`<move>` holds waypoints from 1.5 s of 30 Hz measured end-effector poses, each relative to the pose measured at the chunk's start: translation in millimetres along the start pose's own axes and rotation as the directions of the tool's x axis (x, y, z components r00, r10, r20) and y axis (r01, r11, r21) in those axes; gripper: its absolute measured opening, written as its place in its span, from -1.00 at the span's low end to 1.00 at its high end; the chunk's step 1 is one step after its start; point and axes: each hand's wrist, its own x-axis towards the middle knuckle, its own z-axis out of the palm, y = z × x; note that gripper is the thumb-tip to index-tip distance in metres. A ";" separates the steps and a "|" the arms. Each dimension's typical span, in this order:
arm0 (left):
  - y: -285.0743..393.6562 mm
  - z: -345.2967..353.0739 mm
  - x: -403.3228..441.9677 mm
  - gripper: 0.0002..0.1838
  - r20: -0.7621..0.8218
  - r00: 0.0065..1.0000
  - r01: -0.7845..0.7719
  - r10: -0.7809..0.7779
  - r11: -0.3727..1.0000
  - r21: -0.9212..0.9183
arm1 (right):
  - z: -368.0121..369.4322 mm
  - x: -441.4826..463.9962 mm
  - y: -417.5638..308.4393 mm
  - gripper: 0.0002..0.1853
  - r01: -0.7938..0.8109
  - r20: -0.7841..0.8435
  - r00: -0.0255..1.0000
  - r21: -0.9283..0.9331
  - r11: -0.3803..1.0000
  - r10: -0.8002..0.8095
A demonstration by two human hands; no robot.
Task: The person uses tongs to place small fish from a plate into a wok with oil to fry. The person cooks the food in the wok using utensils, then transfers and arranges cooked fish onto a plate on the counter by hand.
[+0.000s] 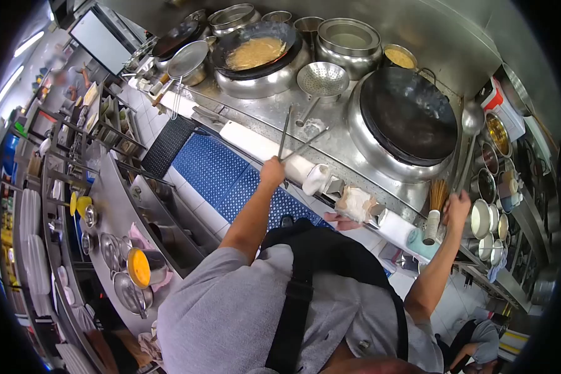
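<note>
Fingers of the left hand (pixel 272 172) gripped metal tongs (pixel 284 138), their arms spread left of the right-hand wok (pixel 408 115). The right hand (pixel 459 209) met the ladle (pixel 473 117) handle, closure impossible to tell; good handling meant clearing the bamboo brush (pixel 438 196).

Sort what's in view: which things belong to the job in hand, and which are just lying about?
Likely in the job:
tongs, in the left hand
ladle, handle at the right hand
nearest black wok

Apparently just lying about:
pot with orange contents
whisk
strainer with round holes
</note>
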 end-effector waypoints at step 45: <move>-320.0 70.2 -250.0 -0.82 0.556 0.456 0.786 -0.695 0.607 0.114 | -51.6 -90.0 88.5 -0.26 0.126 -0.115 0.963 -0.608 0.784 -0.244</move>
